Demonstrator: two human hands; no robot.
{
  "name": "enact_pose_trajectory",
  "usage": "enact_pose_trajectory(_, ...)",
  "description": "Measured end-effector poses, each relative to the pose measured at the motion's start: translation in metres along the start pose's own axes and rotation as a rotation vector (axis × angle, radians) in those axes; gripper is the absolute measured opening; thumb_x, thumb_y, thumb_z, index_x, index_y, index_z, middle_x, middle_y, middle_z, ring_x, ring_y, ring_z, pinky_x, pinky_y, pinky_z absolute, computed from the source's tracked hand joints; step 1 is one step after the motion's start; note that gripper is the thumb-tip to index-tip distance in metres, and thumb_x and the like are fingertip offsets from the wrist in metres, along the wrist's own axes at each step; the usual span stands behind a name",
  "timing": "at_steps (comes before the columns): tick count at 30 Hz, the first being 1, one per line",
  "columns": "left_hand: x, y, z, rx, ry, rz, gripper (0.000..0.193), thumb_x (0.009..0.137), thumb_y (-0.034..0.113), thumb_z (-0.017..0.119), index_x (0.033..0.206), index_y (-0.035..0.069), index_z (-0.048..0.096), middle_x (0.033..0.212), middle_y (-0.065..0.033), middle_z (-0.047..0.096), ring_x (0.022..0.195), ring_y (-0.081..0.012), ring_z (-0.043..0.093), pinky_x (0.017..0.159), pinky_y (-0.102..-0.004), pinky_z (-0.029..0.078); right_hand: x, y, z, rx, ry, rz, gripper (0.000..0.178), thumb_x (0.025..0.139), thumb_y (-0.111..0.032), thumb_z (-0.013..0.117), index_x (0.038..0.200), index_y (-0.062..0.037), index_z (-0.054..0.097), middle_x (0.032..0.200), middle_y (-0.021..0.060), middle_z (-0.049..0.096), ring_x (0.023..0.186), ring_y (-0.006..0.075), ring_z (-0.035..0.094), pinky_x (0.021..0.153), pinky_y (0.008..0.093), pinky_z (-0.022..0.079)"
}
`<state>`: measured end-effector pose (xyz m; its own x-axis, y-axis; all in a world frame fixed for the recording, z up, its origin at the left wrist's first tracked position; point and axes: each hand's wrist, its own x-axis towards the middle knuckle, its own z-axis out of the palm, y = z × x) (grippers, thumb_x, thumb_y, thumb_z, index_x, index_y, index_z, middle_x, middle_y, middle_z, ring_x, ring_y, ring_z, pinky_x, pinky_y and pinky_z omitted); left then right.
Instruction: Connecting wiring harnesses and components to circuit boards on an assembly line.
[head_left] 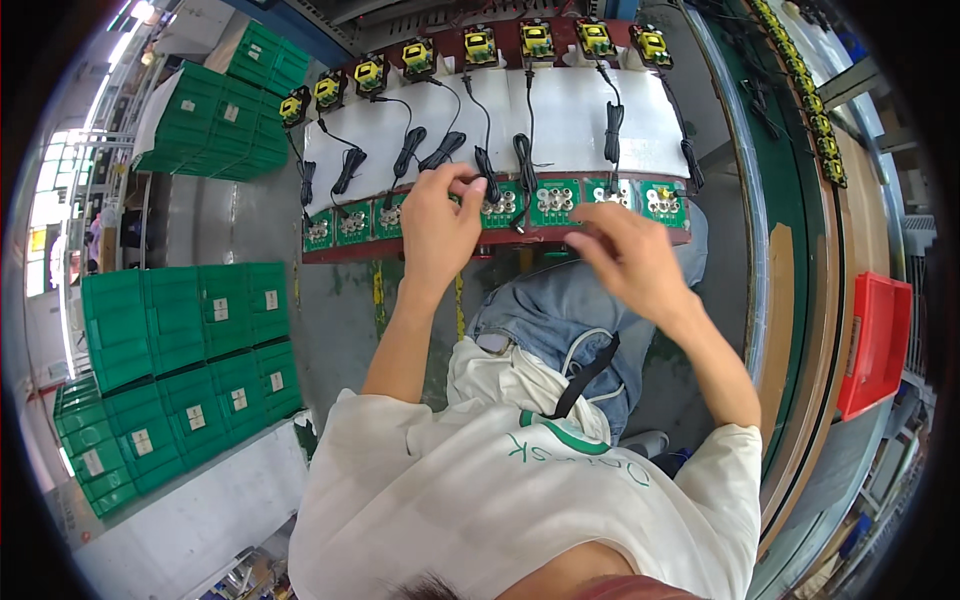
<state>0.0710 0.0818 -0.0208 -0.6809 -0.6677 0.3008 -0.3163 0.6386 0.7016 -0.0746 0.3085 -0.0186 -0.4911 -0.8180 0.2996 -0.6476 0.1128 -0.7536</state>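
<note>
Your right hand (632, 258) blurs at five o'clock of the green boards (500, 207), grip unclear. Your left hand (437, 222) pinches a black cable (487, 165) there; seat it squarely.

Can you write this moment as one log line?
left hand: on green board | right hand: blurred, above board row | black cables: plugged

Green circuit boards (555, 202), black cables (525, 160)
</note>
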Motion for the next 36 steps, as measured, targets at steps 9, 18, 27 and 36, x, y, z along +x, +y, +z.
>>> enact_pose_trajectory(9,-0.003,-0.024,-0.015,-0.015,-0.359,-0.08,0.023,0.092,0.002,0.081,0.115,0.003,0.077,0.1,-0.0092,0.072,0.075,-0.0177,0.066,0.068,-0.0296,0.053,0.028,-0.022,0.082,-0.406,-0.139,0.063,0.025,0.098,-0.016,0.077,0.119,-0.005,0.069,0.095,0.0124,0.069,0.067,0.0339,0.064,0.063,0.0443,0.052)
enact_pose_trajectory(18,0.032,-0.04,-0.033,-1.161,-0.581,-0.505,0.023,0.092,-0.006,0.08,0.115,-0.005,0.077,0.109,-0.0126,0.077,0.083,-0.0158,0.071,0.078,-0.0263,0.059,0.065,-0.014,0.001,0.238,-0.188,0.494,0.013,0.095,0.006,0.069,0.105,-0.0012,0.074,0.093,0.0059,0.076,0.074,0.0087,0.06,0.066,0.0254,0.05)
enact_pose_trajectory(27,0.063,-0.023,-0.015,-1.1,-0.47,-0.285,0.021,0.093,-0.007,0.08,0.114,-0.008,0.077,0.102,-0.0147,0.079,0.08,-0.0157,0.072,0.071,-0.0252,0.059,0.089,0.016,-0.009,0.392,-0.277,0.532,0.018,0.093,0.01,0.068,0.106,0.002,0.078,0.094,0.007,0.076,0.079,0.0109,0.063,0.073,0.0212,0.05)
enact_pose_trajectory(36,0.064,-0.031,0.004,-0.753,-0.621,-0.318,0.014,0.091,-0.006,0.081,0.105,-0.008,0.076,0.089,-0.0107,0.077,0.073,-0.0144,0.071,0.07,-0.0239,0.059,0.105,0.026,-0.002,0.243,-0.406,0.504,0.018,0.092,0.011,0.072,0.104,0.0008,0.081,0.093,0.0054,0.077,0.083,0.0116,0.066,0.078,0.0235,0.054)
